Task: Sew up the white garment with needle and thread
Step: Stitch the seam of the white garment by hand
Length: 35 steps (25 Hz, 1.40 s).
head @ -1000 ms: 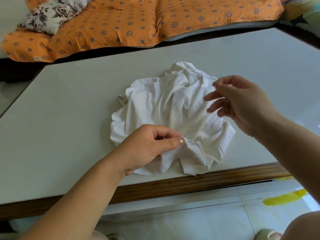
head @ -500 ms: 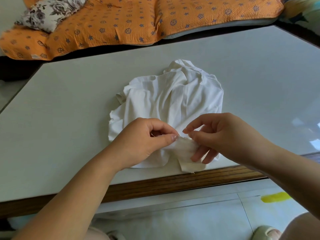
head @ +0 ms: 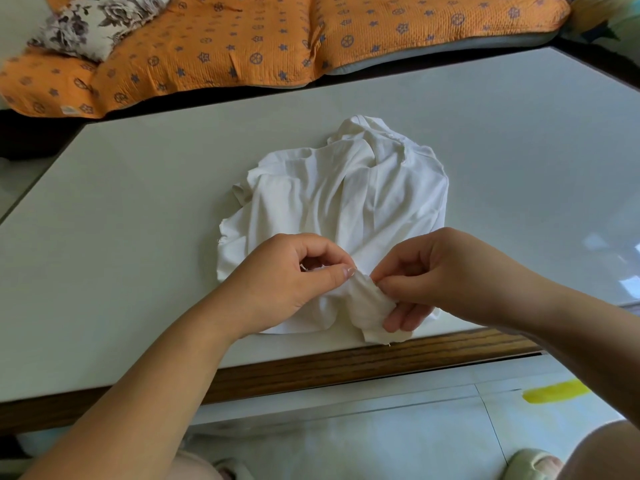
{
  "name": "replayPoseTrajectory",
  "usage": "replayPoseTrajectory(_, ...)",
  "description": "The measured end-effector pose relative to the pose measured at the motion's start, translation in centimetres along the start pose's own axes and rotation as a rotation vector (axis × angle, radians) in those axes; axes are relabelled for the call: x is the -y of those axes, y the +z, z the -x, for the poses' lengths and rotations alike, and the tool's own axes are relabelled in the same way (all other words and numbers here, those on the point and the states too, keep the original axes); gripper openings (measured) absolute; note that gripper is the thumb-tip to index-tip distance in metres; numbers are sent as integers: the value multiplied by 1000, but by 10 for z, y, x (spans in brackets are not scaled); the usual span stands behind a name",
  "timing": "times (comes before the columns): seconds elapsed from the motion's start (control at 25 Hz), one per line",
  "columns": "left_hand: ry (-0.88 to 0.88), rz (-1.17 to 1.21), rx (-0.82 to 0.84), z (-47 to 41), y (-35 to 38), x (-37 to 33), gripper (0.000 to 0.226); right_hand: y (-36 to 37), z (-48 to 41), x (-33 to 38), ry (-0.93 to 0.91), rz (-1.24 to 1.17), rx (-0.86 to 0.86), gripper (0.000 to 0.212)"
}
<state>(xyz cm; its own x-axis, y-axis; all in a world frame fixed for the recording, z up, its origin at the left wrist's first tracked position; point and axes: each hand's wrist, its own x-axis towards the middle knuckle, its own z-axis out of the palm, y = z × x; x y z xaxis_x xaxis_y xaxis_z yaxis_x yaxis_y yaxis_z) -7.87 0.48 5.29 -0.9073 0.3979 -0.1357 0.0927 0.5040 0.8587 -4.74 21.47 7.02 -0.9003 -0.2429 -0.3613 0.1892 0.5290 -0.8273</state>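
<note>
Your left hand (head: 294, 275) pinches a fold of the white garment (head: 346, 195) between thumb and curled fingers, likely to hold the seam taut. Your right hand (head: 443, 271) pinches the same fold just beside it, its lower fingers propping the cloth. No needle can be made out. The garment lies crumpled at the tabletop's (head: 138, 209) near edge, within reach.

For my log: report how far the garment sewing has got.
Done: the white garment lies bunched on the table; no stitches show. In hand: left hand and right hand pinch a fold at its near edge. Left: the sewing itself; no needle or thread shows.
</note>
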Motion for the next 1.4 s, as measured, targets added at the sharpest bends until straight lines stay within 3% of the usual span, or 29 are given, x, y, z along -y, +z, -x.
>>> replayPoseTrajectory(0.88, -33, 105, 86, -2, 1, 1, 6, 4, -2, -6, -78, -123, 38, 11)
replayPoseTrajectory(1.4, -136, 284, 21, -6, 8, 3, 9, 14, -3, -4, -92, -160, -70, 11)
